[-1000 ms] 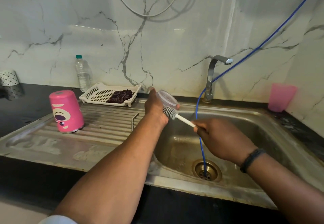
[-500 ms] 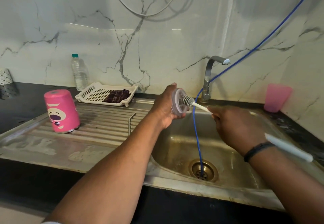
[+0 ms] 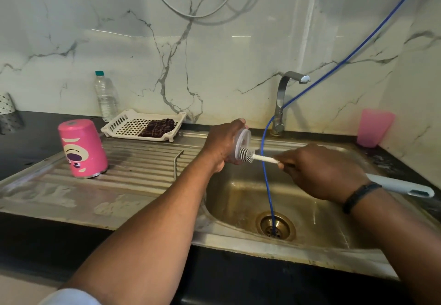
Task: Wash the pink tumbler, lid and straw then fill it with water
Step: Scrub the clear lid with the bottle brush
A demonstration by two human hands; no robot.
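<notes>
The pink tumbler (image 3: pixel 82 148) stands upside down on the steel draining board at the left. Over the sink's left edge my left hand (image 3: pixel 220 145) grips the clear round lid (image 3: pixel 242 143), its face turned to the right. My right hand (image 3: pixel 322 172) holds a white bottle brush (image 3: pixel 263 158) by its handle, and the ribbed brush head presses against the lid. The handle's end sticks out past my right wrist. A thin metal straw (image 3: pixel 177 161) lies on the draining board between tumbler and sink.
The steel sink (image 3: pixel 310 223) has a drain with a blue hose (image 3: pixel 266 173) running into it. The tap (image 3: pixel 285 99) stands behind. A white tray (image 3: pixel 126 123) with a dark cloth, a water bottle (image 3: pixel 105 96) and a pink cup (image 3: pixel 374 128) sit along the back.
The lid has turned from tilted upward to facing right. My right hand shifted right and the brush head moved from the lid's rim onto its lower face.
</notes>
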